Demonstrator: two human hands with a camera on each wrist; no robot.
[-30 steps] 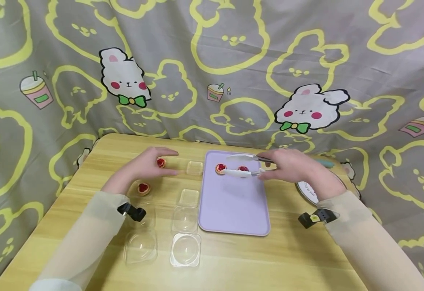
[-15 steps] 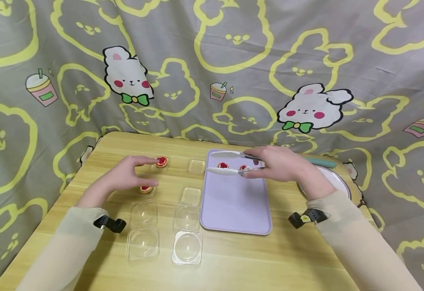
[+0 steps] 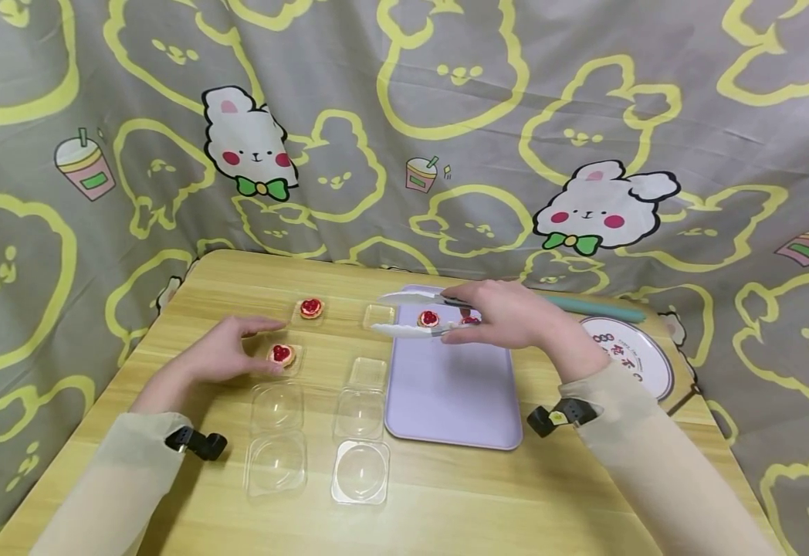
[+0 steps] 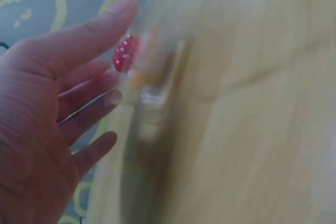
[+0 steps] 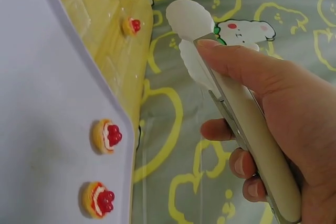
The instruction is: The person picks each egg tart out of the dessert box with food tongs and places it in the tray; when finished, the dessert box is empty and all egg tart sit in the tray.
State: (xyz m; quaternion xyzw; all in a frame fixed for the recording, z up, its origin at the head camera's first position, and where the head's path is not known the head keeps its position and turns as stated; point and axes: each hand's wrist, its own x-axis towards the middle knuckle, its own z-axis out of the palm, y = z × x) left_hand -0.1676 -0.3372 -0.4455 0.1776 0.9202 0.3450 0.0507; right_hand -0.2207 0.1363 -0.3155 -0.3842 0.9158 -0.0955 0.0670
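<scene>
My right hand grips a pair of tongs with white scalloped tips, spread apart above the far end of the lilac tray. Two small tarts lie on that tray: one tart shows between the tips, the other tart sits closer to my right hand. My left hand, fingers loosely extended, is beside a red-topped tart in a clear plastic container, its thumb right at the edge. Farther back, another tart rests in a clear container.
Hinged clear containers lie opened on the wooden table, with a clear lid and another lid toward the front. A round printed plate and a teal stick-like object are at the right. A patterned curtain hangs behind.
My left hand has drawn back toward me from the far tart to the nearer one. My right hand has carried the tongs leftward, over the tray's far left corner.
</scene>
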